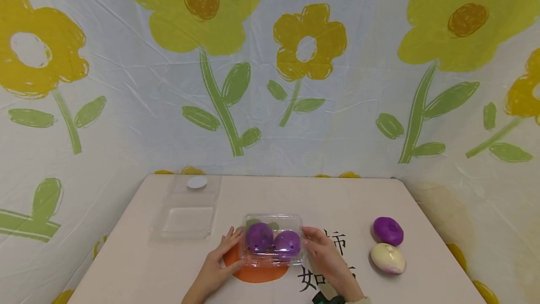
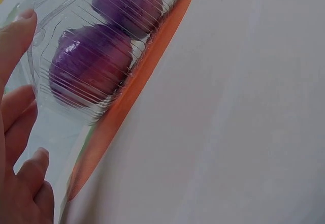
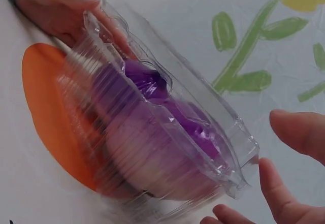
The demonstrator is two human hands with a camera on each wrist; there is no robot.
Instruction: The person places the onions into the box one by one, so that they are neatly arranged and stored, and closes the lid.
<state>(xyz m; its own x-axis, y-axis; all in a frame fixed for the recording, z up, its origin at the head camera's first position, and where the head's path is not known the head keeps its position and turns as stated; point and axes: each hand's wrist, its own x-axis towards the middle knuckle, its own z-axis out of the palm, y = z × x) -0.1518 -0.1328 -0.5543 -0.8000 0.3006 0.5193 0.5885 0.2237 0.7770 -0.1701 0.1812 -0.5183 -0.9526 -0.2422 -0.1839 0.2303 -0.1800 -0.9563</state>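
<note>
- Now I am pressing my left hand (image 1: 217, 259) and right hand (image 1: 326, 254), fingers relaxed, against the clear plastic clamshell box (image 1: 272, 239) at lower centre.
- Inside, two purple round buns (image 1: 273, 239) are sitting side by side.

Closed clear clamshell box (image 1: 272, 240) on the table
It holds two purple round buns (image 1: 259, 237) side by side, over an orange circle print
</note>
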